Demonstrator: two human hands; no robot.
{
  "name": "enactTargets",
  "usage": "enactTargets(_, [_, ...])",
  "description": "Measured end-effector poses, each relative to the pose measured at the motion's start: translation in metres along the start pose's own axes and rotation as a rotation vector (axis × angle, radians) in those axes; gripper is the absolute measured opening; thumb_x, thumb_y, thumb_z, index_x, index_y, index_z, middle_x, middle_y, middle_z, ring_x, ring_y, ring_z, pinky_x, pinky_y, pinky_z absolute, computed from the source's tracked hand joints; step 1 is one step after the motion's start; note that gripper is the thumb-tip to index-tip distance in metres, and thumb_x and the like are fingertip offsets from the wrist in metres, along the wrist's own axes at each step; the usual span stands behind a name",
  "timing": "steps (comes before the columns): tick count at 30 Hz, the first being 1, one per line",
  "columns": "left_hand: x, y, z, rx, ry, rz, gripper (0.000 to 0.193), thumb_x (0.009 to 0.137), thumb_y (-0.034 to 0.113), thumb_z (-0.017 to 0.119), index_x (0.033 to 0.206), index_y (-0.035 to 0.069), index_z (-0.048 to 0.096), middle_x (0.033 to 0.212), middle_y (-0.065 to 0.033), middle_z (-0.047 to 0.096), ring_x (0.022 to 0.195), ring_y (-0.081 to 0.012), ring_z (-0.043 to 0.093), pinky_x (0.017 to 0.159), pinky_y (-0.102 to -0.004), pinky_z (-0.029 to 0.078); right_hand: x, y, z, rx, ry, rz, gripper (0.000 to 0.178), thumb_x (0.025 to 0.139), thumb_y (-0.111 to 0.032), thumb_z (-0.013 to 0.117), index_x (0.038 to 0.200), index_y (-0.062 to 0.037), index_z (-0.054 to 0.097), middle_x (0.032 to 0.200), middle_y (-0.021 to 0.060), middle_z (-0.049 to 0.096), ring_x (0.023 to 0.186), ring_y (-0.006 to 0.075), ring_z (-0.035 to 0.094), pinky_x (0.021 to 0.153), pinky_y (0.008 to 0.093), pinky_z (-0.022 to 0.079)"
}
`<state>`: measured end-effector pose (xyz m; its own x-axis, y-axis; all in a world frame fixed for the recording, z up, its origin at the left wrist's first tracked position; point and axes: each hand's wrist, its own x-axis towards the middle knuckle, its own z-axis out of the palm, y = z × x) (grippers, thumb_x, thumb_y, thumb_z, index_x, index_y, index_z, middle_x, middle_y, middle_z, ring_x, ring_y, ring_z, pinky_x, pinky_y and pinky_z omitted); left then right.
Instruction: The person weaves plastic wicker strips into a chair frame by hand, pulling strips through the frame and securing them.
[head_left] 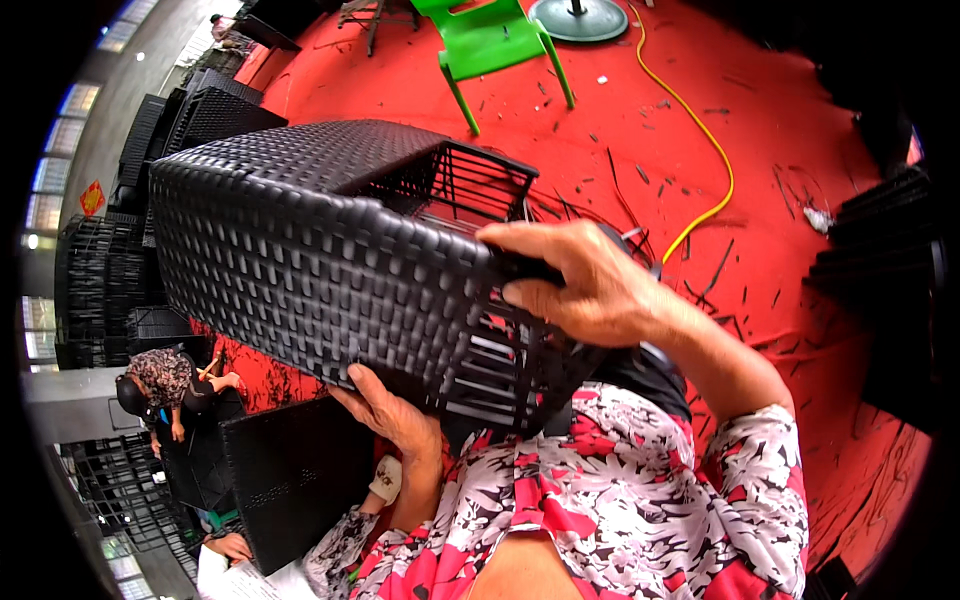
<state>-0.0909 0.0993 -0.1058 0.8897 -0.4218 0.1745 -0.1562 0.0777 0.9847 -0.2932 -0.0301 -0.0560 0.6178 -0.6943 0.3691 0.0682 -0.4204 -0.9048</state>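
While the right hand (580,285) is holding the rim of the wicker frame (310,270) narrowly between thumb and fingers, the left hand (395,415) is touching its lower edge; whether it is gripping or only propping, one cannot tell. Frame: black, slanting before the floral shirt (590,490), bare bars showing at its right end. Panel (300,480): black, flat, standing near the left forearm; another person's hand (232,545) is resting beside its lower left edge. Co-worker (160,385), patterned top: bending over, farther left. Red carpet (780,360): bearing dark scraps. Yellow cord (715,150): curving across it. Green chair (490,45): standing beyond the frame. Round base (578,20): sitting just beside the chair.
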Motion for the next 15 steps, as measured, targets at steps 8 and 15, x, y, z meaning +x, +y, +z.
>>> enactTargets(8, [0.008,-0.01,-0.016,-0.058,-0.114,0.035,0.059,0.093,0.03,0.052,0.136,-0.006,0.032,0.13,-0.0199,0.046,0.11,-0.0248,0.05,0.094,-0.0351,0.04,-0.035,-0.005,0.015,0.038,0.038,0.083,0.048,0.079,-0.006,0.063,0.124,0.0025,0.048,0.098,0.0176,0.062,0.089,0.0273,0.063,0.079,0.0328,0.047])
enactTargets(15, [0.019,0.001,-0.006,-0.065,-0.296,0.193,0.058,0.095,0.028,0.051,0.139,-0.003,0.029,0.133,-0.0137,0.044,0.117,-0.0221,0.044,0.102,-0.0331,0.031,-0.04,-0.009,0.014,0.138,0.09,0.267,0.042,0.084,-0.007,0.06,0.123,0.0022,0.047,0.099,0.0141,0.06,0.089,0.0216,0.059,0.081,0.0309,0.045])
